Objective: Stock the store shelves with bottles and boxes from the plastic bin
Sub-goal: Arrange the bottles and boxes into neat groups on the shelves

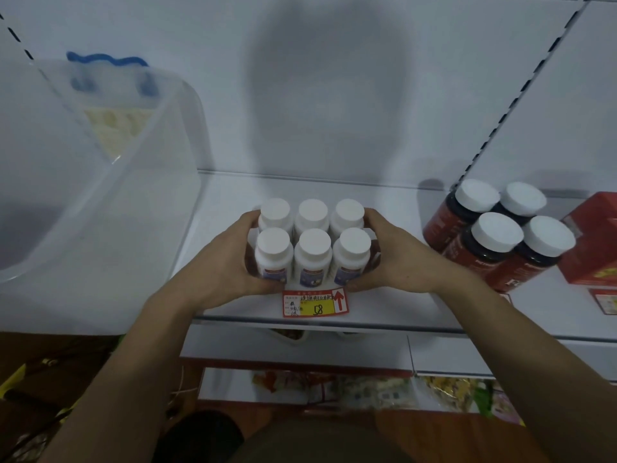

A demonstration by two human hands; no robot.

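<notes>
A white metal shelf [400, 297] runs across the scene, backed by a pale wall panel with slotted uprights slanting up at the far left and far right, and a broad shadow lies on the panel above the middle. Below the shelf's near edge a lower shelf holds blurred, colourful packets [367, 389], and the floor at the near left is dark. A clear plastic bin [100, 202] with a blue handle [107, 60] stands at the left, tilted, and fills that side of the shelf; its contents are too blurred to tell. At the right, well apart from the hands, stand 4 dark bottles [494, 238] with white caps and red labels, leaning left in the wide-angle view, and just beside them at the far right edge a red box [594, 242]. A red and yellow price tag [315, 303] with a red arrow and a handwritten 58 is fixed at the shelf's near edge, just below the hands. In the middle of the shelf 6 white bottles [312, 243] with white caps stand upright in 2 rows of 3, touching each other, caps up, blue labels facing near; the block's long side runs left to right. The left hand [230, 259] curls round the left end of the block and the right hand [397, 259] curls round the right end, both grasping the group from the sides
</notes>
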